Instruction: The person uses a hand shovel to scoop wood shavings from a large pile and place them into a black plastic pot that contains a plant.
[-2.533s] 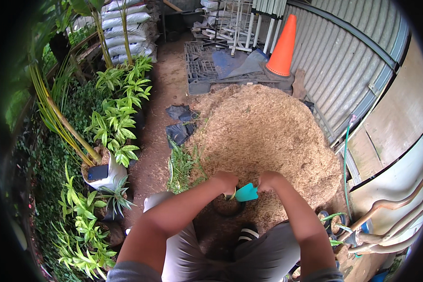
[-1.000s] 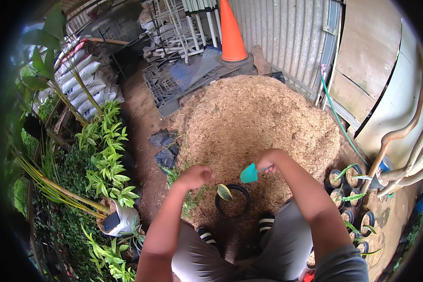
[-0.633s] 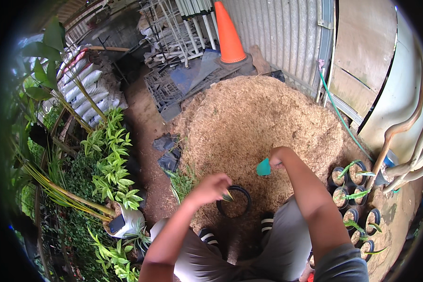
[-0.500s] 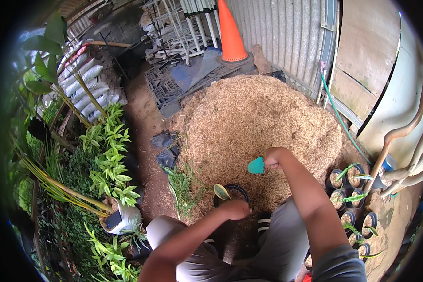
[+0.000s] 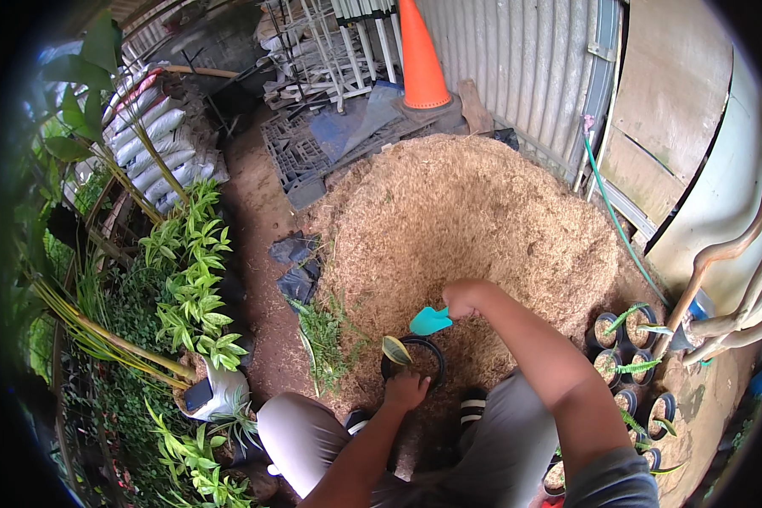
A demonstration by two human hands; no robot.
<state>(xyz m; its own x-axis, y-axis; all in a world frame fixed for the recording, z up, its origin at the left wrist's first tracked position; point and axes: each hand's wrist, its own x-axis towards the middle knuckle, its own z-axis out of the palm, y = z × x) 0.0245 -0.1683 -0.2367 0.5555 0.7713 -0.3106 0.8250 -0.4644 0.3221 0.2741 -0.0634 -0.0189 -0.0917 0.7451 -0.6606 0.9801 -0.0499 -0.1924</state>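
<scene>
My right hand is closed round the handle of a small teal trowel. Its blade hangs just above the far rim of a round black plant pot. A cutting with a yellow-edged green leaf stands up at the pot's left side. At the near rim, my left hand grips the pot with curled fingers, close below the leaf; the fingertips are partly hidden. In front of me, a broad mound of wood shavings surrounds the pot's far side.
Several potted cuttings stand at the right, beside bare branches. Cut green fronds lie left of the pot. An orange cone and a black pallet are behind the mound. Leafy plants line the left.
My right hand has brought the trowel left and nearer, from over the shavings to the pot's far rim. My left hand has shifted left along the near rim, below the leaf.
</scene>
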